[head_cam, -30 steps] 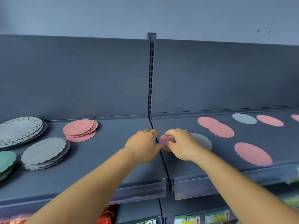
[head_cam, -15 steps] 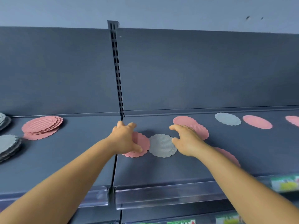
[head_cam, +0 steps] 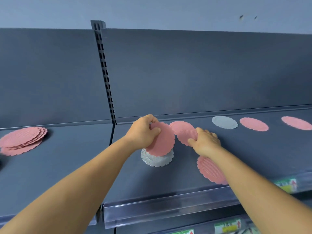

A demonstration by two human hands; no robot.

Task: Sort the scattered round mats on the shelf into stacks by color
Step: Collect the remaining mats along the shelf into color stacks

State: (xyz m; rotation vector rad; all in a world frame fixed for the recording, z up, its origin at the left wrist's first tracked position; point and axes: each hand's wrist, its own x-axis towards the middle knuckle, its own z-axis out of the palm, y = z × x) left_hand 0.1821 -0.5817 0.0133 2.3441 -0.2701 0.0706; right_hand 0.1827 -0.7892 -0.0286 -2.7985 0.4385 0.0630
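Observation:
My left hand (head_cam: 143,132) grips a pink round mat (head_cam: 163,141), lifted and tilted above a grey mat (head_cam: 157,159) that lies flat on the shelf. My right hand (head_cam: 205,142) pinches the edge of a second pink mat (head_cam: 187,135), which overlaps another pink mat (head_cam: 180,126) behind it. One more pink mat (head_cam: 211,169) lies partly under my right forearm. Further right along the shelf lie a grey mat (head_cam: 224,122) and two pink mats (head_cam: 254,124) (head_cam: 296,122). A stack of pink mats (head_cam: 22,140) sits at the far left.
The dark grey shelf (head_cam: 67,166) has a back panel and a slotted upright post (head_cam: 104,73) between its two bays. A clear price rail (head_cam: 168,210) runs along the front edge, with labels (head_cam: 227,226) on the shelf below.
My left hand has lifted the pink mat off the shelf above the grey one. My right hand has closed on the neighbouring pink mat. The view has shifted right.

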